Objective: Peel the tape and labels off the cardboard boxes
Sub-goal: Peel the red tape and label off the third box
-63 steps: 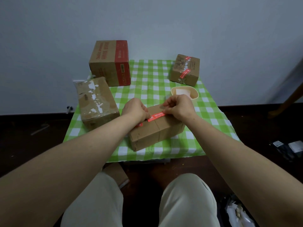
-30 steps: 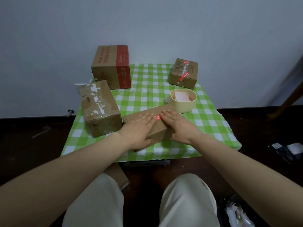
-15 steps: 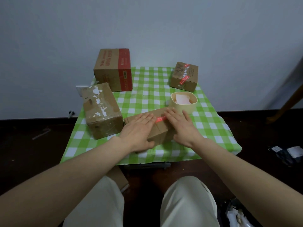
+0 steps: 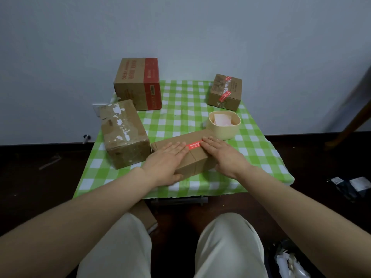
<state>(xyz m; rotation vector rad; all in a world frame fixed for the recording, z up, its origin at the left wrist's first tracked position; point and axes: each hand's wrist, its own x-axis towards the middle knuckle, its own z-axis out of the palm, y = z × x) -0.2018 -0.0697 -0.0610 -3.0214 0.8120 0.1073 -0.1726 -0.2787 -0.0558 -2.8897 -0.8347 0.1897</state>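
A flat cardboard box [image 4: 197,161] lies near the front of the green checked table [image 4: 180,109]. A strip of red tape [image 4: 193,145] runs across its top. My left hand [image 4: 167,163] rests flat on the box's left part, fingers straight, thumb at the front edge. My right hand [image 4: 225,155] lies flat over the box's right end, fingertips touching the end of the red tape. Three more boxes stand around: one with torn white label remains [image 4: 123,133] at the left, a large red-banded one [image 4: 138,84] at the back, a small one with red tape [image 4: 224,92] back right.
A cream tub [image 4: 224,129] with pale paper scraps inside stands just behind the flat box. A grey wall rises behind the table. Dark floor surrounds it, with small items at the far right [image 4: 347,184] and white crumpled scraps [image 4: 291,263] at the bottom right.
Two seconds ago both hands were curled, pinching at the red tape. They have since flattened onto the box, which now lies lower and further left; over the last half second little moved.
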